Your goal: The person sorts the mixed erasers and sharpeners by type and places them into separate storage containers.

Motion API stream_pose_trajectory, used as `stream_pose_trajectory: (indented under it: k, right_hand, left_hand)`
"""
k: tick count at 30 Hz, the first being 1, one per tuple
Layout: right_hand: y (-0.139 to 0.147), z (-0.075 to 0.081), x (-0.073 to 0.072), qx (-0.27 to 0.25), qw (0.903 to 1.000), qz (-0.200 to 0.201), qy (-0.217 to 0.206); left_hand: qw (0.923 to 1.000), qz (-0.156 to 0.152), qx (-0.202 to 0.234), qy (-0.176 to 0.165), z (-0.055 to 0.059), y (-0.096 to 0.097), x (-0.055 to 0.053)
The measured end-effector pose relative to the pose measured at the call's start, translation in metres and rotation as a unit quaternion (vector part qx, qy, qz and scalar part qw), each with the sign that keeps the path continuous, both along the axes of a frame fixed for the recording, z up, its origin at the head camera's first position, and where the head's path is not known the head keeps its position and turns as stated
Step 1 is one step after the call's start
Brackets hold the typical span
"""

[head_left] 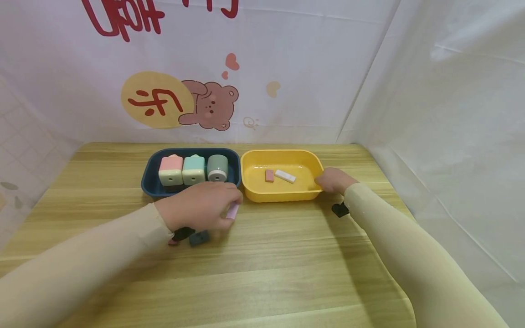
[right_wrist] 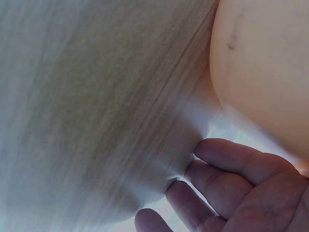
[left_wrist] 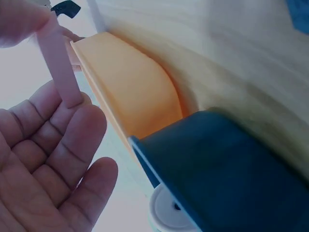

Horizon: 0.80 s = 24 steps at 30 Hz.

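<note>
My left hand pinches a small flat pink eraser between thumb and fingertips, over the table just in front of the navy bin. In that bin stand three sharpener-like things with a round hole in front: a pink one, a mint one and a grey-green one. My right hand holds the right end of the yellow bin at its rim, the other fingers outside by the table; the thumb is hidden in the right wrist view. A reddish block and a white bar lie inside it.
A dark grey block lies on the wooden table under my left wrist, beside a small pink piece partly hidden by the sleeve. White printed sheets hang behind the table and along its sides. The two bins stand side by side.
</note>
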State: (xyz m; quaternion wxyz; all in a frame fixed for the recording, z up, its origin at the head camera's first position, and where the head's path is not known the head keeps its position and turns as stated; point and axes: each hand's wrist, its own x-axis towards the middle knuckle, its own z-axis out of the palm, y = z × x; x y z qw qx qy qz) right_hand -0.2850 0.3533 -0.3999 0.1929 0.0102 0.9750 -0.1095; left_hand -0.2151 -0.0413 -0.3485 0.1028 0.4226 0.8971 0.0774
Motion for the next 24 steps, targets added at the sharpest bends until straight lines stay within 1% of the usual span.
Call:
stream_pose_trajectory:
  k: [6,10,13,18,21,24]
  right_hand:
    - [-0.001,0.002,0.001,0.006,1.0000,0.002,-0.002]
    - [-0.003,0.004,0.003,0.011,0.9999,0.003,-0.007]
    - [-0.003,0.005,0.003,0.010,0.9999,0.002,-0.008]
    - [-0.003,0.005,0.003,0.006,1.0000,-0.001,-0.006]
    - [-0.003,0.004,0.003,0.004,1.0000,-0.003,-0.007]
    - [-0.002,0.004,0.002,0.004,1.0000,-0.002,-0.007]
  left_hand:
    - [0.9998,-0.007,0.016,0.007,0.005,0.003,-0.003]
    - [0.9994,-0.012,0.029,0.015,0.006,0.005,-0.008]
    - [0.9991,-0.011,0.039,0.012,0.007,0.007,-0.012]
    - [0.9991,0.005,0.043,-0.006,0.012,0.013,-0.019]
    - [0.9992,0.015,0.036,-0.012,0.015,0.016,-0.024]
    - [0.9991,0.020,0.034,-0.014,0.017,0.020,-0.029]
